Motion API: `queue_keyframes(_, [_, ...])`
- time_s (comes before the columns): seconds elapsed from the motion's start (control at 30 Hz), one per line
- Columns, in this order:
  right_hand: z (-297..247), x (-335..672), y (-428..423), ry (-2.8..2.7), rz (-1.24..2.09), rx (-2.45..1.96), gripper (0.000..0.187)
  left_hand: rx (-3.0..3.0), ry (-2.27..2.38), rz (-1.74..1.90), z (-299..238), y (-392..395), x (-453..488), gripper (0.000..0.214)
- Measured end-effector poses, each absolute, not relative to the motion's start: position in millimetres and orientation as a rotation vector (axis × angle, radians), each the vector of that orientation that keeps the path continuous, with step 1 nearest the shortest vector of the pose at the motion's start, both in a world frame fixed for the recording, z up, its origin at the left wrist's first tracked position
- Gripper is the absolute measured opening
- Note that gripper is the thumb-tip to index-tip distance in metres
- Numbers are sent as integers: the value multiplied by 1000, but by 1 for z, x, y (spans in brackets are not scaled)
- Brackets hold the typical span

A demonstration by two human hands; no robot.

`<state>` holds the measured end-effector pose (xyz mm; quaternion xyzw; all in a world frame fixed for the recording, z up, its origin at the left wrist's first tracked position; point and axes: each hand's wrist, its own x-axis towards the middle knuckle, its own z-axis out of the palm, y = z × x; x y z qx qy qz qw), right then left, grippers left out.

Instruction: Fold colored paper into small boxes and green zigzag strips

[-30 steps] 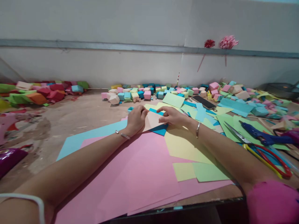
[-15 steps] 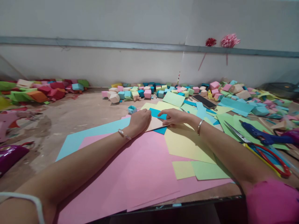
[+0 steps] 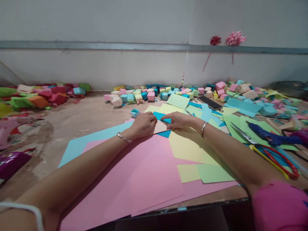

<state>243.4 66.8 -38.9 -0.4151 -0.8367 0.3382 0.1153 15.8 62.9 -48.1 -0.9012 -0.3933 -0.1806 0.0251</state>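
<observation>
My left hand [image 3: 145,124] is curled at the left end of a piece of peach paper [image 3: 159,127], fingers closed at its edge. My right hand [image 3: 177,120] lies over the paper's right end, index finger and thumb apart. Under and behind the peach paper shows blue paper [image 3: 165,134]. Large pink sheets [image 3: 144,173] spread below my forearms, with a light blue sheet [image 3: 79,147] at their left. Yellow paper [image 3: 190,144] is under my right wrist. A small blue folded paper box [image 3: 135,112] stands just beyond my left hand.
Scissors [image 3: 269,154] and a blue-handled glue gun [image 3: 271,136] lie at the right. A phone [image 3: 210,102] rests behind the papers. Folded paper boxes [image 3: 151,96] line the wall. A pink glue gun [image 3: 9,126] and a purple tool [image 3: 13,163] are at the left.
My left hand has shifted very slightly along the peach paper. My right hand stays nearly in place, and the whole view has tilted a little.
</observation>
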Motion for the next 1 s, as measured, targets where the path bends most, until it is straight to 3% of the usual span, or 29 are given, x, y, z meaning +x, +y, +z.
queue_keyframes(0.23, [-35,244,64,-2434,1003,-1213,47,-2878,-1178,-492,-39,52,16,24])
queue_keyframes(0.43, [-35,234,65,-2593,504,-1279,39,-2869,-1143,-418,-37,51,17,24])
queue_keyframes(0.6, [-32,234,67,-2584,602,-1438,36,-2882,-1121,-404,-38,54,15,31])
queue_keyframes(0.7, [-23,237,63,-2597,764,-1605,41,-2878,-1128,-366,-37,55,14,32])
queue_keyframes(0.83, [-9,245,56,-2633,968,-1639,64,-2878,-1109,-307,-36,55,13,35])
queue_keyframes(1.0, [4,257,57,-2596,907,-1812,81,-2885,-1098,-314,-36,55,13,35])
